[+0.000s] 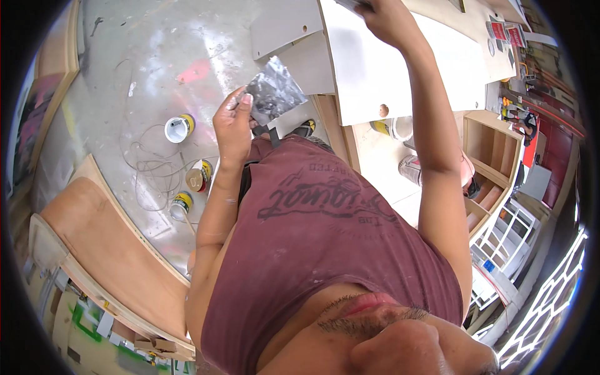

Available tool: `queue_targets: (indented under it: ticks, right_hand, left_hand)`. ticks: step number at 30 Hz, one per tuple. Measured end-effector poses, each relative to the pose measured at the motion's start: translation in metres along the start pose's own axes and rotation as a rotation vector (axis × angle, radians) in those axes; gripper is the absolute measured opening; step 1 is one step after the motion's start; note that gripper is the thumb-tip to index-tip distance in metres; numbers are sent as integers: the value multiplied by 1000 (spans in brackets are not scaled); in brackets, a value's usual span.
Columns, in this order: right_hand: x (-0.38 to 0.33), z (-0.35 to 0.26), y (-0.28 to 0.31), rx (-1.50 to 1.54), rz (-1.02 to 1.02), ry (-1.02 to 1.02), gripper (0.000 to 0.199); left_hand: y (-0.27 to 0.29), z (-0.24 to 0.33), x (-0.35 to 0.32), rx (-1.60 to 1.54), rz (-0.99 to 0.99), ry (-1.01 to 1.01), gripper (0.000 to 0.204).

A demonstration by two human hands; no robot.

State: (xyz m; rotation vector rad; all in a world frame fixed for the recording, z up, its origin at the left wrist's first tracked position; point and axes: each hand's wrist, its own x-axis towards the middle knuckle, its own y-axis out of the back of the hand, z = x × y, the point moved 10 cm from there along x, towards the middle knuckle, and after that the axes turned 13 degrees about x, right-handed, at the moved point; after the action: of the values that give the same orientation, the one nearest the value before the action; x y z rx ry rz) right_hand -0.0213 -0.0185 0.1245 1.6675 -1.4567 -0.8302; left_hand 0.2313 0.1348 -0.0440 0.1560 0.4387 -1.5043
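Pinching crumpled grey sheet [273, 94] between left hand [232, 125] fingers [245, 100]

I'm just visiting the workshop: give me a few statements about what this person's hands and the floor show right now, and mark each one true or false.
1. The left hand holds a crumpled grey sheet. True.
2. The right hand rests on the floor. False: it is raised to the top edge of a white panel.
3. Three small cans stand on the floor near a loose wire. True.
4. The white panel has no holes. False: a round hole shows near its lower edge.
5. The person wears a green shirt. False: the shirt is maroon.
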Motion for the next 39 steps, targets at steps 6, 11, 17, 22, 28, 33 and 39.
queue_targets:
  ticks: [6, 11, 17, 22, 28, 33, 39]
  right_hand:
    - [36, 16, -57, -237, -63, 124, 26]
    - [3, -1, -52, -245, 58, 307, 28]
    - [6, -8, -56, -270, 87, 268, 33]
    - [-2, 3, -61, -305, -13, 209, 34]
    - [-5, -2, -67, -288, 117, 292, 36]
    - [-9, 18, -51, -274, -13, 21, 33]
    - [25, 83, -12, -256, 150, -276, 20]
  left_hand:
    - [27, -12, 10, -100, 63, 34, 29]
    - [48, -14, 14, -188, 129, 29, 29]
    - [43, -9, 18, -229, 78, 51, 28]
    - [43, -10, 22, -220, 33, 43, 28]
    - [40, -10, 24, -219, 36, 62, 28]
    - [43, -14, 22, -209, 49, 71, 29]
    - [42, -14, 24, -216, 33, 79, 30]
